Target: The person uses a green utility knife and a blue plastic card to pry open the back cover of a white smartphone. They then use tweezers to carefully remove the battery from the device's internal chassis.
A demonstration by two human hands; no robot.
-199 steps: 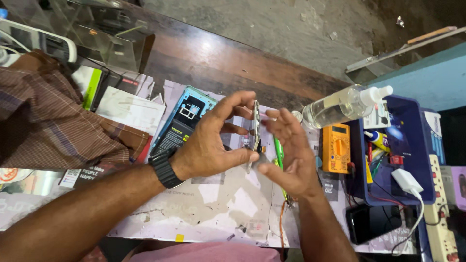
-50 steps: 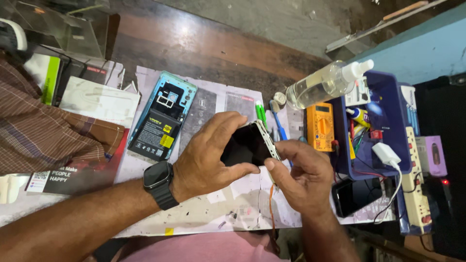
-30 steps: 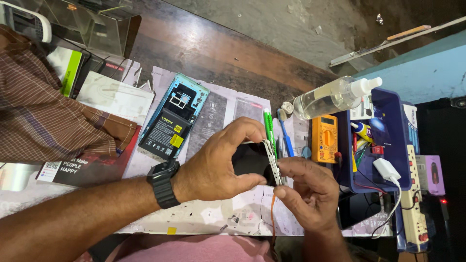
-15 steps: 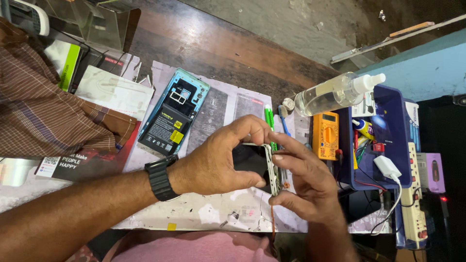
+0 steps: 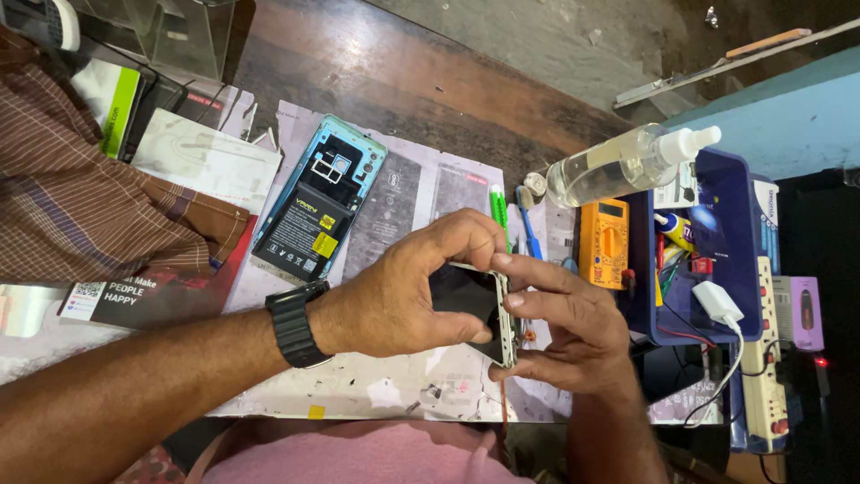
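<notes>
At lower centre of the frame, the left hand (image 5: 394,300) and right hand (image 5: 564,327) both pinch a dark phone screen (image 5: 470,300) held edge-up above the paper-covered table (image 5: 394,394), fingers clamped on its rim. Just beyond, at centre left, an opened phone (image 5: 313,211) lies flat with its battery showing. Farther right sit a yellow multimeter (image 5: 603,242), a clear bottle (image 5: 618,166) and a blue bin (image 5: 730,242).

Even, soft daylight, sharp focus, glare on the bottle (image 5: 618,168), dark shadow far right, slight wide-angle edge stretch
</notes>
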